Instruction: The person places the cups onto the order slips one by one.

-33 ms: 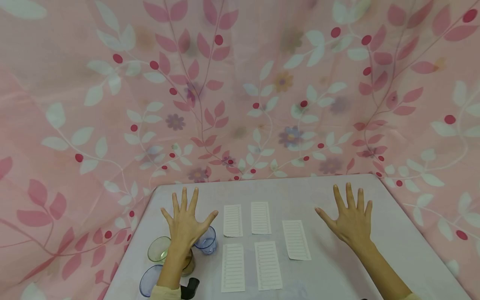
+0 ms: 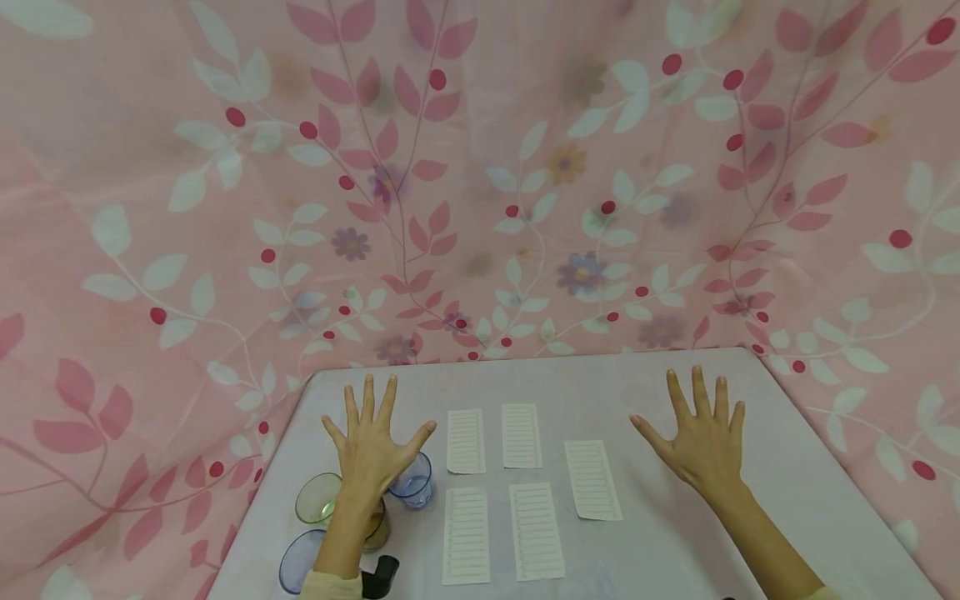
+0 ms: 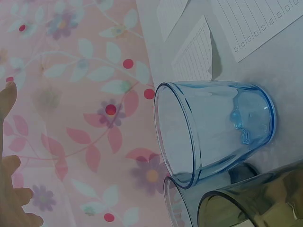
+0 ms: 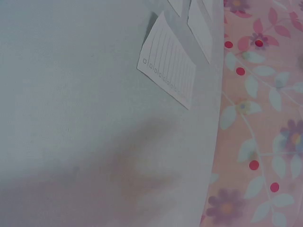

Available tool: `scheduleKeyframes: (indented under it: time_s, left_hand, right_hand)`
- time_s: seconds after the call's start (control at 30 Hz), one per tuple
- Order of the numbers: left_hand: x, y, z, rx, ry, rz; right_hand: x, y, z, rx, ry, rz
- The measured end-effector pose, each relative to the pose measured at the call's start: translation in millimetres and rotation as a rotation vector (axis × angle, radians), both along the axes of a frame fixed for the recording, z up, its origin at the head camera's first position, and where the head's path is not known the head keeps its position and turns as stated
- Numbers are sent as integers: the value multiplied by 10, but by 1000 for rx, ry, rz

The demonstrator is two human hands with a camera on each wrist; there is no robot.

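Observation:
My left hand (image 2: 367, 450) is held palm down with its fingers spread, above several drinking glasses at the left of the table. A blue glass (image 2: 420, 492) stands by its thumb. An olive-brown glass (image 2: 378, 533) is partly hidden by the forearm; a green glass (image 2: 311, 500) and a second, pale blue glass (image 2: 295, 565) show left of it. My right hand (image 2: 705, 446) is also spread, over the right part of the table, and holds nothing. Between the hands lie several white slips of lined paper (image 2: 536, 533). In the left wrist view the blue glass (image 3: 222, 127) looks upright and close.
A black object (image 2: 382, 577), its kind unclear, sits beside the left wrist. The table (image 2: 637, 550) has a pale cover. Behind it and at both sides hangs a pink cloth (image 2: 480, 208) with leaves and flowers. A shadow falls on the table in the right wrist view.

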State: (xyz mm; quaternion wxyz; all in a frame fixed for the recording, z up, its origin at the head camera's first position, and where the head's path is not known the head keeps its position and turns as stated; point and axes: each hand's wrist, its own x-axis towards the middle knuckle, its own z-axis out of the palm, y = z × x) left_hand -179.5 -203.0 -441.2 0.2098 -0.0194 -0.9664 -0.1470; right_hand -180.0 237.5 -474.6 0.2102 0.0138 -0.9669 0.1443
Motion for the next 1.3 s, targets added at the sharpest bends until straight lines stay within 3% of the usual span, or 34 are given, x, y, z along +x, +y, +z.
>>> scheduleKeyframes:
  time_s: [0.3,0.43,0.63,0.77,0.87,1.1,1.2,1.3]
  left_hand:
    - [1,-10,-31,17,0,-1]
    - [35,-22,-29,10,-18,8]
    - [190,-83,-33,43,-60,29]
    - [361,-134,-110,124,-23,40]
    - [504,-173,-213,182,100,49]
    - [894,-323,-475,324,513,85]
    - [1038,-379,-592,373,672,140]
    - [1149,-409,-724,399,758,229]
  right_hand:
    - [-3,-19,-20,-6,-4,8]
    - [-7,-36,-44,-55,0,59]
    - [-45,-149,-142,-274,-40,238]
    - [-65,-286,-224,-359,-60,319]
    - [-89,-402,-290,-373,-65,353]
    - [-182,-732,-488,-400,-83,438]
    - [-235,-891,-567,-428,-98,475]
    - [-297,-1051,-635,-445,-84,509]
